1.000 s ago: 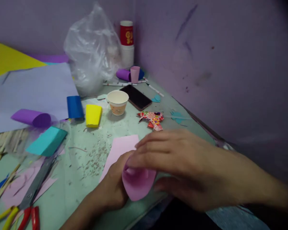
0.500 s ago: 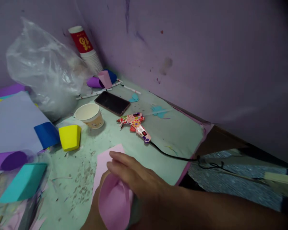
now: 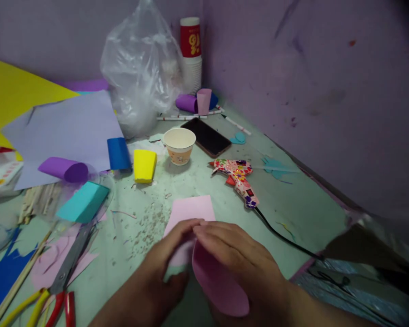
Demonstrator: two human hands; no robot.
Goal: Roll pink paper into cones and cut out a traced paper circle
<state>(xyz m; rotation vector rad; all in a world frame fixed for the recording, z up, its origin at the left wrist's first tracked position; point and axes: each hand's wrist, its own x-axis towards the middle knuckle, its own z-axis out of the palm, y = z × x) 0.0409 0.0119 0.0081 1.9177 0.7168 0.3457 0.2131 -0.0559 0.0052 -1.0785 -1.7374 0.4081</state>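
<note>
A curled pink craft sheet (image 3: 221,284) is between my hands at the bottom centre, its hollow side towards me. My right hand (image 3: 248,254) wraps over its outer side, fingers laid together along the top. My left hand (image 3: 163,263) is cupped at its left edge, fingertips meeting those of the right hand and the thumb lower down near the sheet. Part of the left fingers is hidden. Just beyond lies a flat pink piece (image 3: 192,209). A flower-patterned glue gun (image 3: 236,175) rests to the right, its nozzle pointing left.
A paper cup (image 3: 179,147), a phone (image 3: 207,137) and a yellow folded piece (image 3: 145,165) lie farther back. Scissors (image 3: 66,268) and a turquoise piece (image 3: 83,202) are on the left. A plastic bag (image 3: 139,72) and stacked cups (image 3: 192,68) stand by the wall. The gun's black cord (image 3: 279,236) runs right.
The view has swung left, bringing the scissors into sight. My hands have turned the pink sheet so its hollow shows lengthwise, and my left hand now shows more, beside it.
</note>
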